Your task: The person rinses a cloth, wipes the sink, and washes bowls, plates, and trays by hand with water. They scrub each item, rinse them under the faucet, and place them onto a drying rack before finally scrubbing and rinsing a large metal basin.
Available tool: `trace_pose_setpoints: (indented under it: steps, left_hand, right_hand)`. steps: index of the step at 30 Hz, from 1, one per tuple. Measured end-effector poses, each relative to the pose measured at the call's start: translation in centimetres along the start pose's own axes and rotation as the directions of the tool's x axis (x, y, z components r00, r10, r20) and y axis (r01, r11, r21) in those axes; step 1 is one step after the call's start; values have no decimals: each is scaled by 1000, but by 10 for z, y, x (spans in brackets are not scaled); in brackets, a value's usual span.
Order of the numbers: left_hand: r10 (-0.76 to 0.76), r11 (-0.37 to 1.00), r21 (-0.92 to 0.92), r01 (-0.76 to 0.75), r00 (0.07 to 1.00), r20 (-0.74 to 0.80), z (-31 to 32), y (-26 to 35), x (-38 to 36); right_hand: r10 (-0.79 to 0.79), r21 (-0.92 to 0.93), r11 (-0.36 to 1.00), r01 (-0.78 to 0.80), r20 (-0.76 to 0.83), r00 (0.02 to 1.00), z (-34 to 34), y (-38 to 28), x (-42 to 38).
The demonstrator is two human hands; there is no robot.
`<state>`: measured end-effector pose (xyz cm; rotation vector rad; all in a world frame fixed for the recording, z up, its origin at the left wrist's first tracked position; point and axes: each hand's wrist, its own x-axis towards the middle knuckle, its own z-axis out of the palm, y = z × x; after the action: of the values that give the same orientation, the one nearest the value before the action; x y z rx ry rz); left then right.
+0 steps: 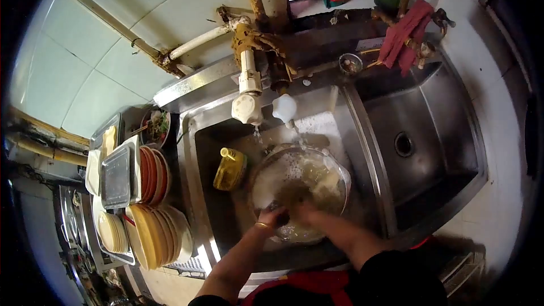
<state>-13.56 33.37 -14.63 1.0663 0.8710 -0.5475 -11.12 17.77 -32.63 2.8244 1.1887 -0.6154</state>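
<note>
A large round basin (343,192) of cloudy, sudsy water stands in the left sink compartment. My left hand (274,216) is at the basin's lower left, partly in the water, its fingers dark and blurred. Close beside it, my right hand (306,213) reaches into the water, its fingers hidden. A dark, blurred shape lies in the water just above both hands, and I cannot make out what it is. Water runs from two taps, a cream one (247,109) and a white one (284,108), above the basin. A yellow bottle (230,170) stands left of the basin.
Left of the sink are stacked yellow plates (148,237), red plates (152,175), a grey tray (116,177) and a bowl of scraps (156,127). The right sink compartment (419,175) has a drain. A red cloth (405,37) hangs over pipes; a small metal cup (350,64) sits behind the divider.
</note>
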Motion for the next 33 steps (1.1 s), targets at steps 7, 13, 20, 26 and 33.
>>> trace_pose_setpoints:
  steps: [7,13,20,26,33]
  left_hand:
    - [-10,788,-587,184,958,287,7,34,-43]
    - [297,830,-556,-46,880,371,47,12,-39]
    - [207,716,-665,214,845,494,69,41,-70]
    - [196,777,-622,91,905,377,65,44,-82]
    - [351,776,-630,-28,848,396,38,7,-23]
  right_hand:
    - [170,643,763,61,-290,942,-161,-5,-68]
    - [200,765,544,346,-518,832,-246,-32,-101]
    - [278,425,899,109,-743,609,-265,-24,-103]
    - [147,540,771,338,-666,731,-271,-17,-111]
    - [308,655,431,621,-753,581,-250,-39,-95]
